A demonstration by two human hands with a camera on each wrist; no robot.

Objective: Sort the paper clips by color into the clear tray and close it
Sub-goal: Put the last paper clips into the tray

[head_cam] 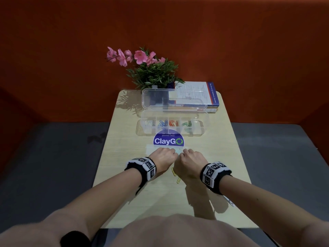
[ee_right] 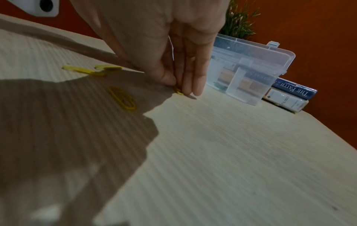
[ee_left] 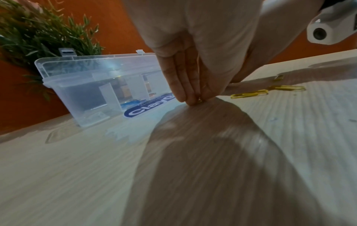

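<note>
A clear tray (head_cam: 200, 128) stands across the middle of the table with its lid (head_cam: 174, 98) raised behind it. Its compartments hold white, blue, orange and green paper clips (head_cam: 171, 123). Just in front of the ClayGo sticker, both hands point fingers down at the tabletop, almost touching each other. My left hand (ee_left: 195, 100) pinches a small yellow clip (ee_left: 199, 100) against the table. My right hand (ee_right: 181, 91) pinches another yellow clip (ee_right: 178, 91). More yellow clips (head_cam: 174, 172) lie loose between my wrists, also seen as yellow clips (ee_right: 121, 97) in the right wrist view.
A potted plant with pink flowers (head_cam: 151, 70) and stacked books (head_cam: 201, 97) stand at the table's far edge behind the tray. A round blue ClayGo sticker (head_cam: 168, 140) lies between tray and hands. Orange walls surround the small wooden table (head_cam: 124, 157).
</note>
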